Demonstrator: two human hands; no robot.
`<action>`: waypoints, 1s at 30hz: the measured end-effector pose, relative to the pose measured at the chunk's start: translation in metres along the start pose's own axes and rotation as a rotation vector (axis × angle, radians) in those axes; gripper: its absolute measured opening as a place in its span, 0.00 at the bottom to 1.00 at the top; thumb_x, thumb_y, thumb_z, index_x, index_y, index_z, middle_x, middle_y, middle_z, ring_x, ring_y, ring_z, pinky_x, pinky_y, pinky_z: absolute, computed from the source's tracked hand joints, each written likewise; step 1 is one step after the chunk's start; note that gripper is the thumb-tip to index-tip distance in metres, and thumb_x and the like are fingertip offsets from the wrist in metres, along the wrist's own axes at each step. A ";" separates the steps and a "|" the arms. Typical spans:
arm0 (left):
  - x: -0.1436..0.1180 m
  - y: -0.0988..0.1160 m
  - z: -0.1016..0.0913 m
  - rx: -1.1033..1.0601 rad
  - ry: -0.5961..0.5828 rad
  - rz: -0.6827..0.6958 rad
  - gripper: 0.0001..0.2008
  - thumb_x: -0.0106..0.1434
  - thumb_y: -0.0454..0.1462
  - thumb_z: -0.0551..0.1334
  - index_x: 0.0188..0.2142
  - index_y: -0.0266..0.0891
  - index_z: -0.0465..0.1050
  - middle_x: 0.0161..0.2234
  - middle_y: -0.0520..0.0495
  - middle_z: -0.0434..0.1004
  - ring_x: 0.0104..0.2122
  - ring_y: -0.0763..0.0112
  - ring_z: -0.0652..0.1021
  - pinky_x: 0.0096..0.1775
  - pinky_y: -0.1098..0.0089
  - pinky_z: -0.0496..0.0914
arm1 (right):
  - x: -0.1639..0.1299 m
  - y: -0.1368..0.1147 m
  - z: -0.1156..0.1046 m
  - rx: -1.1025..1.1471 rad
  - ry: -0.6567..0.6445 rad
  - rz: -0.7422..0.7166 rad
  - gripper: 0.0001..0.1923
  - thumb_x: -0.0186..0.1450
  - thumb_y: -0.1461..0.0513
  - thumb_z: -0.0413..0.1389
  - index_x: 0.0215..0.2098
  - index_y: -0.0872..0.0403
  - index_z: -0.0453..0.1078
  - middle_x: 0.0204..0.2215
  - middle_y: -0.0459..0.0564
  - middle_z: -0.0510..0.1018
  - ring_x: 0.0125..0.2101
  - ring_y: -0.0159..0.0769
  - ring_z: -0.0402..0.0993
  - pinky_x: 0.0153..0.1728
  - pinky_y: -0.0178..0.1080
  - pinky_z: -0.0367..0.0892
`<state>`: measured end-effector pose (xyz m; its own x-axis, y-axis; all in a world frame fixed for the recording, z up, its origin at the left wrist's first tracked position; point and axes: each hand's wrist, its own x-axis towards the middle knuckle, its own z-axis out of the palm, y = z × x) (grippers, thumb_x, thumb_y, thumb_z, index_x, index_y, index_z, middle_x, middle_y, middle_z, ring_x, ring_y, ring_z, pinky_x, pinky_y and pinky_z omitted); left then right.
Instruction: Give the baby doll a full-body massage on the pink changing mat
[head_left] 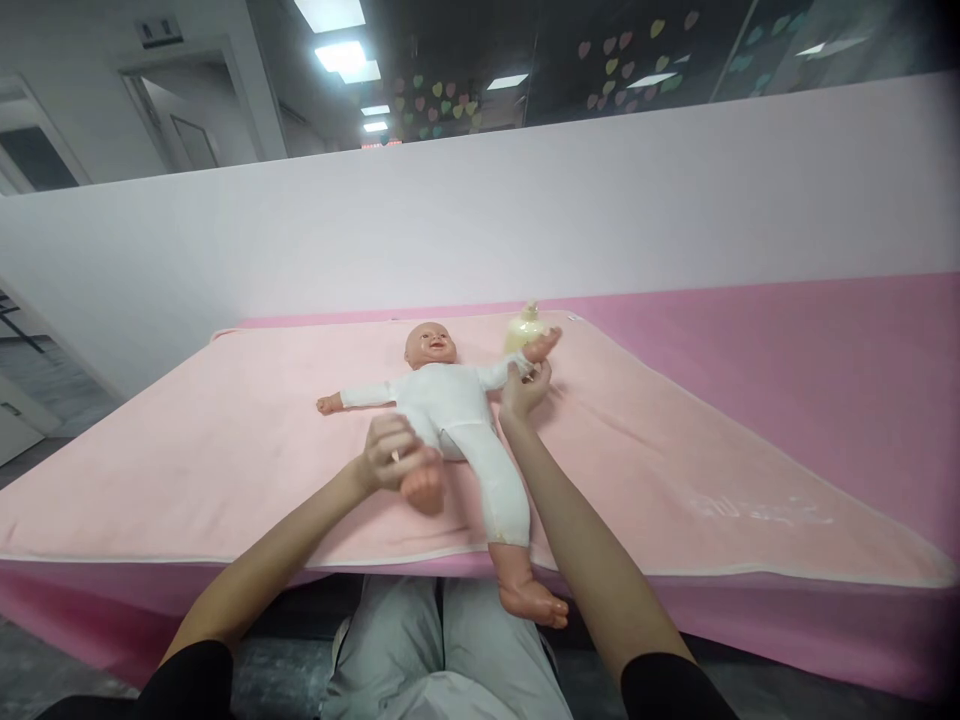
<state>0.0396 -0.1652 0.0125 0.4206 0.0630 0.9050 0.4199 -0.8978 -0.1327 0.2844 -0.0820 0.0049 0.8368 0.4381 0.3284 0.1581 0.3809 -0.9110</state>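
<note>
A baby doll (450, 395) with a white cloth body lies on its back, its head at the far side and one foot past the near table edge. My left hand (390, 452), a little blurred, is closed around the doll's raised leg by the foot (424, 487). Up at the doll's other side, my right hand (525, 390) grips its arm near the wrist, lifting the doll's hand (542, 346) off the surface. Just behind that doll hand stands a pale yellow bottle (523, 328), partly covered.
A peach towel (262, 470) with a white edge covers the table, over a pink cloth (847, 370). A white partition (480, 220) rises along the far side, topped by glass with heart stickers. My legs (442, 640) are under the near edge.
</note>
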 end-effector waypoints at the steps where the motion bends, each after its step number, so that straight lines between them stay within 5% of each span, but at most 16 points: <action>1: 0.009 -0.003 0.001 -0.011 0.106 0.050 0.18 0.55 0.51 0.65 0.42 0.47 0.71 0.32 0.47 0.73 0.37 0.63 0.75 0.41 0.57 0.73 | -0.002 -0.002 0.001 -0.023 -0.064 -0.097 0.26 0.57 0.63 0.52 0.54 0.57 0.64 0.47 0.55 0.74 0.45 0.40 0.72 0.48 0.44 0.68; 3: 0.025 -0.010 0.006 -0.043 0.151 -0.024 0.24 0.57 0.48 0.65 0.49 0.42 0.67 0.41 0.41 0.73 0.44 0.59 0.74 0.45 0.55 0.72 | -0.007 -0.005 0.003 -0.118 -0.270 -0.274 0.24 0.56 0.65 0.50 0.51 0.55 0.69 0.45 0.53 0.75 0.44 0.40 0.71 0.49 0.44 0.66; 6: 0.033 -0.014 0.022 -0.155 -0.056 -0.210 0.22 0.63 0.44 0.60 0.54 0.38 0.64 0.49 0.37 0.71 0.50 0.59 0.72 0.50 0.57 0.69 | -0.013 -0.009 0.003 -0.329 -0.628 -0.487 0.25 0.53 0.70 0.48 0.47 0.53 0.74 0.41 0.53 0.76 0.42 0.41 0.70 0.49 0.45 0.64; 9: 0.029 -0.011 0.035 -0.159 -0.209 -0.177 0.19 0.65 0.44 0.57 0.52 0.38 0.66 0.50 0.39 0.72 0.54 0.60 0.71 0.56 0.55 0.63 | -0.015 -0.010 0.001 -0.407 -0.723 -0.543 0.27 0.54 0.71 0.48 0.48 0.53 0.74 0.42 0.54 0.77 0.43 0.43 0.69 0.49 0.45 0.64; 13: 0.031 0.005 0.030 -0.054 -0.106 -0.024 0.18 0.63 0.43 0.58 0.51 0.39 0.67 0.48 0.41 0.74 0.51 0.63 0.73 0.55 0.56 0.63 | -0.009 -0.008 0.001 -0.212 -0.537 -0.373 0.24 0.56 0.66 0.51 0.51 0.55 0.69 0.46 0.53 0.76 0.45 0.41 0.70 0.50 0.44 0.64; 18: 0.031 0.031 0.000 -0.054 0.101 0.216 0.14 0.62 0.45 0.59 0.44 0.42 0.70 0.38 0.44 0.77 0.42 0.64 0.76 0.44 0.60 0.67 | 0.004 0.005 0.000 -0.021 -0.095 0.072 0.27 0.55 0.61 0.53 0.53 0.58 0.61 0.47 0.57 0.74 0.42 0.40 0.73 0.46 0.44 0.68; 23: 0.015 0.059 -0.020 -0.102 0.048 0.461 0.05 0.58 0.44 0.64 0.34 0.49 0.73 0.32 0.54 0.78 0.35 0.71 0.76 0.36 0.66 0.66 | 0.009 0.021 -0.005 -0.037 0.108 0.420 0.31 0.57 0.61 0.51 0.58 0.61 0.54 0.52 0.65 0.70 0.49 0.46 0.72 0.47 0.46 0.69; 26: 0.013 0.064 -0.024 -0.077 -0.049 0.528 0.06 0.55 0.38 0.67 0.33 0.50 0.73 0.32 0.56 0.78 0.35 0.75 0.76 0.36 0.70 0.65 | 0.008 0.022 -0.004 -0.076 0.096 0.375 0.33 0.59 0.60 0.49 0.60 0.61 0.49 0.54 0.69 0.67 0.52 0.49 0.70 0.48 0.49 0.68; 30: 0.019 0.051 -0.023 -0.057 -0.057 0.434 0.06 0.58 0.38 0.65 0.36 0.48 0.73 0.34 0.53 0.78 0.38 0.73 0.76 0.39 0.69 0.65 | -0.002 0.007 0.002 -0.064 0.036 0.111 0.31 0.60 0.59 0.48 0.61 0.59 0.49 0.54 0.65 0.67 0.51 0.46 0.70 0.49 0.48 0.67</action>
<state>0.0506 -0.2194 0.0322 0.5930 -0.3025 0.7462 0.1503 -0.8689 -0.4717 0.2825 -0.0786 -0.0012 0.8689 0.4448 0.2171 0.0959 0.2789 -0.9555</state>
